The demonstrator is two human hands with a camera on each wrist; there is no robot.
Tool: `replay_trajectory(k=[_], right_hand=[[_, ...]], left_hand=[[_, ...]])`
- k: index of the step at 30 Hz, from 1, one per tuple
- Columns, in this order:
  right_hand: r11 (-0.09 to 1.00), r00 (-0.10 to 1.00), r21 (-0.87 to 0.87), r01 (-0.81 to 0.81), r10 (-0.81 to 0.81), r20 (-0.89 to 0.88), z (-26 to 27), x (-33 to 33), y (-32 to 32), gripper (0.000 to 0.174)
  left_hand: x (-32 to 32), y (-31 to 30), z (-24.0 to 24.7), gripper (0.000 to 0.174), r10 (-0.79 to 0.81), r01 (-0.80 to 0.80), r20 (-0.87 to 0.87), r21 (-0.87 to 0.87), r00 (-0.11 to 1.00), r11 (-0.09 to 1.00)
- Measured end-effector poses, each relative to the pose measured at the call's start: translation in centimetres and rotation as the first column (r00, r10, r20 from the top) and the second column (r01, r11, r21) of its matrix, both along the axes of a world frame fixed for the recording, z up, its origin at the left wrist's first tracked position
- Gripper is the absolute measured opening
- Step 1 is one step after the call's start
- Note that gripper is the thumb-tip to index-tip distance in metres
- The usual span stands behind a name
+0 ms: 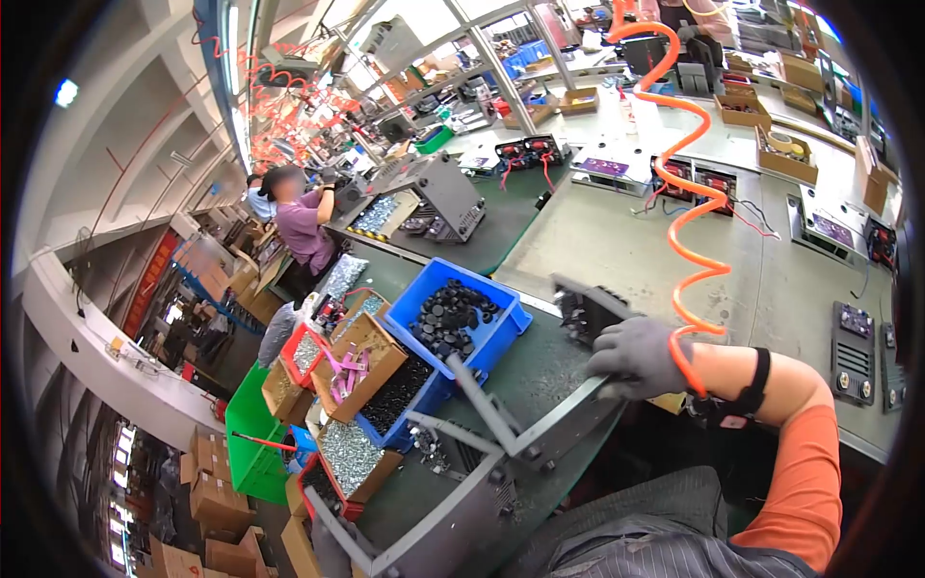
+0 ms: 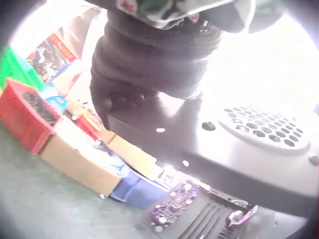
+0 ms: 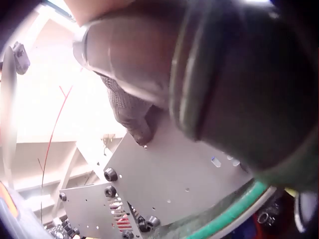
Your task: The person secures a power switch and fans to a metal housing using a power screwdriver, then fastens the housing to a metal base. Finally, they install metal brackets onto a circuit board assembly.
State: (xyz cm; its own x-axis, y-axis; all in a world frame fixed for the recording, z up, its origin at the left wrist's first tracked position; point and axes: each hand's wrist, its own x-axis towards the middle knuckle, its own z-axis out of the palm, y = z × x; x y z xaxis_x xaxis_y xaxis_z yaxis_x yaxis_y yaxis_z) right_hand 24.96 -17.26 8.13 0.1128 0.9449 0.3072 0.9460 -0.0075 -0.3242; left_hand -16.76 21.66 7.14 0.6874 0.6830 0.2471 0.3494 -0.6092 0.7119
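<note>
A grey sheet-metal housing (image 1: pixel 568 424) with black rubber feet is tilted over the green bench top, in front of the person. My right hand (image 1: pixel 631 358), in a grey knit glove, grips its upper right edge. At the lower left end my left hand (image 1: pixel 332 551), gloved alike, holds the housing's other side and is partly hidden by it. The left wrist view shows that glove (image 2: pixel 149 59) curled over the edge, beside a round honeycomb vent (image 2: pixel 269 127). Under the housing lies a part with a finned heat sink and small purple board (image 2: pixel 172 204).
Left of the housing stand a blue bin (image 1: pixel 515 323) of black caps and cardboard boxes of screws (image 1: pixel 352 453). An orange coiled hose (image 1: pixel 699 260) hangs by the right arm. Another dark part (image 1: pixel 593 308) lies beyond the right hand; a green crate (image 1: pixel 255 438) stands at left.
</note>
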Motion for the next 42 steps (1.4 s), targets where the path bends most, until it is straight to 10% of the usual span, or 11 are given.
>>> replay_trajectory(k=[4,11,13,14,16,21,25,29,34,37,42], right_hand=[[0.95,0.972,0.253,0.183,-0.136,-0.192,-1.4,2.3,-4.0,0.027],[0.931,0.268,0.022,0.363,-0.082,-0.96,-5.9,7.3,-10.6,0.04],[0.807,0.514,-0.082,0.585,-0.447,-0.732,-16.5,15.2,-14.2,0.04],[0.835,-0.009,0.015,0.55,0.024,-1.0,-24.3,22.0,-16.2,0.042],[0.942,0.609,-0.007,0.334,-0.222,-0.762,-10.9,16.8,-17.3,0.041],[0.192,0.099,-0.088,0.977,-0.786,-0.611,-5.0,17.6,-19.5,0.058],[0.512,0.412,-0.363,0.778,-0.853,-0.32,-2.2,12.5,-19.0,0.108],[0.194,0.144,-0.191,0.962,-0.958,-0.246,-6.8,13.3,-18.0,0.044],[0.372,0.253,-0.086,0.924,-0.766,-0.591,-9.1,15.2,-19.6,0.035],[0.353,0.303,-0.014,0.935,-0.822,-0.482,-9.9,15.3,-19.8,0.044],[0.36,0.361,-0.289,0.887,-0.931,-0.052,-5.7,8.6,-20.3,0.058]], left_hand=[[3.8,-2.2,2.7,0.062,0.041,0.054,0.195,-0.455,0.98,0.889],[12.0,-6.4,7.0,0.048,-0.083,0.237,0.307,-0.509,0.948,0.827],[12.7,-6.6,7.9,0.047,-0.187,0.323,0.297,-0.521,0.936,0.79],[13.0,-6.7,8.2,0.047,-0.259,0.381,0.293,-0.525,0.92,0.761],[13.3,-7.2,7.6,0.048,-0.198,0.369,0.35,-0.537,0.916,0.759],[13.4,-9.1,6.2,0.053,0.098,0.281,0.42,-0.745,0.902,0.605],[12.7,-6.1,4.9,0.054,-0.083,0.51,0.54,-0.719,0.838,0.471],[18.9,-13.5,8.7,0.049,-0.156,0.463,0.473,-0.65,0.867,0.603],[26.8,-13.7,6.8,0.043,-0.242,0.487,0.49,-0.469,0.838,0.736],[33.7,-15.6,6.5,0.041,-0.278,0.712,0.655,-0.644,0.702,0.279],[47.0,-18.3,1.5,0.023,-0.095,0.69,0.685,-0.722,0.723,0.043]])
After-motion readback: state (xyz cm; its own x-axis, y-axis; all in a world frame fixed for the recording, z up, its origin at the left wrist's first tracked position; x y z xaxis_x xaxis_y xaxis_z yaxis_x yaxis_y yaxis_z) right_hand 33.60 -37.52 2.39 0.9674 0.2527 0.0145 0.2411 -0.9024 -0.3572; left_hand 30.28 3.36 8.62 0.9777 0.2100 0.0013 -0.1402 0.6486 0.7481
